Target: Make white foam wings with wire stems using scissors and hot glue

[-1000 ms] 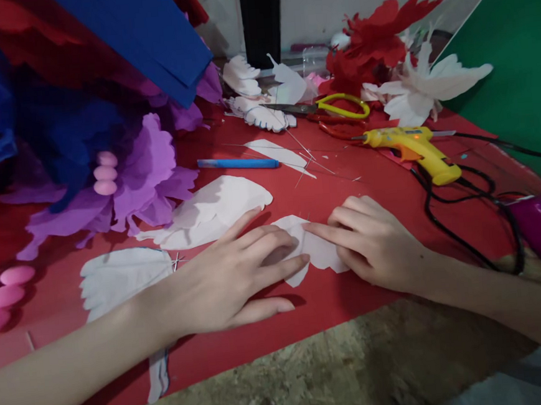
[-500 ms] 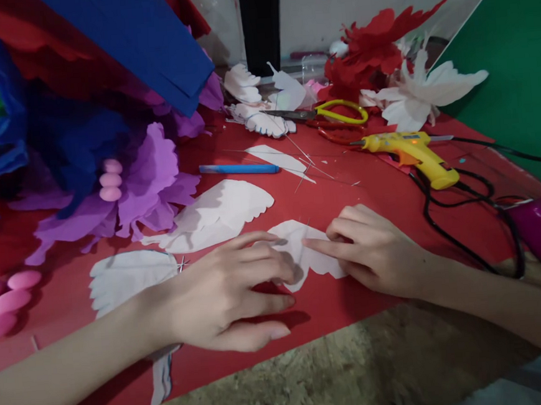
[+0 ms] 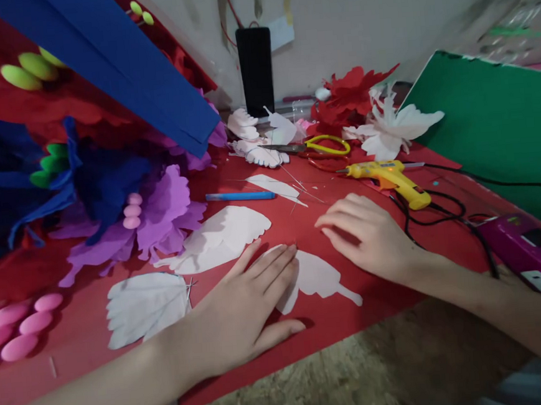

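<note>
My left hand (image 3: 254, 297) lies flat with its fingers stretched out, pressing on a white wing-shaped cut-out (image 3: 320, 274) with a narrow tail. Part of that piece is hidden beneath the fingers. To its right, my right hand (image 3: 371, 238) hovers just over the red sheet (image 3: 247, 379), loosely bent, with no object visible in it. A scalloped white cut-out (image 3: 229, 236) lies beyond the left hand. Another white fan-shaped piece (image 3: 142, 307) is beside the left wrist, with thin wires (image 3: 191, 290) at its edge.
A blue pen (image 3: 240, 196), scissors with yellow and red handles (image 3: 329, 143) and a yellow glue gun (image 3: 388, 177) lie farther back. At right are a purple power strip (image 3: 513, 252) and green board (image 3: 483, 111). Purple petals (image 3: 162, 205) and pink beads (image 3: 18, 334) crowd the left.
My left hand has flattened onto the white cut-out. My right hand has lifted off it and drawn back, uncovering its tail. The camera view has tilted up.
</note>
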A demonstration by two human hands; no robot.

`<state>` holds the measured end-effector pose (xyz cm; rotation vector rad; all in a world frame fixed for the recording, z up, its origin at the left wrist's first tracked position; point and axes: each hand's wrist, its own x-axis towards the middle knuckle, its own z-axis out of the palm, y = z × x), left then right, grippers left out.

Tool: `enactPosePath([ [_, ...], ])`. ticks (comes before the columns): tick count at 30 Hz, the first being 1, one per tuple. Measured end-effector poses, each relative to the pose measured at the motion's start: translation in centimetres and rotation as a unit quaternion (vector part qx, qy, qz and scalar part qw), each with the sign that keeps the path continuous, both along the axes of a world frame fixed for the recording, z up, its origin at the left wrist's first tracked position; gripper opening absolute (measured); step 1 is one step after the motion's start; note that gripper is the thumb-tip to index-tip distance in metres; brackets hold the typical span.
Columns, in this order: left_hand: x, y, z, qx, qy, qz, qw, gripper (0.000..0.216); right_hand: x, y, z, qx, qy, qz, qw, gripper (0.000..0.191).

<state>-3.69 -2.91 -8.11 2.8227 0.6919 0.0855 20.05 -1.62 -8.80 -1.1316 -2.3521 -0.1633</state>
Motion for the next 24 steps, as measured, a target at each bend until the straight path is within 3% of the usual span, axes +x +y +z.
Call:
enactPosePath([
  [3, 0.0, 0.0, 0.2, 0.015, -0.023, 0.013, 1.000, 0.056, 0.7, 1.3, 0.1, -0.019, -0.031, -0.101, 0.994, 0.011],
  [5, 0.0, -0.1, 0.2, 0.021, -0.020, 0.009, 1.000, 0.058, 1.0, 2.2, -0.1, -0.031, -0.045, -0.133, 0.990, 0.010],
  [10, -0.2, -0.2, -0.5, 0.007, 0.005, 0.000, 1.000, 0.066, 1.0, 4.0, -0.9, -0.054, -0.061, -0.149, 0.985, 0.007],
  [16, -0.2, -0.1, -0.4, -0.004, -0.020, -0.003, 1.000, 0.055, 0.2, 5.4, -1.4, -0.076, -0.066, -0.149, 0.984, 0.015],
  [24, -0.2, -0.1, -0.2, -0.005, -0.001, -0.008, 1.000, 0.061, 0.3, 5.7, 0.8, -0.103, -0.020, -0.174, 0.979, 0.012],
])
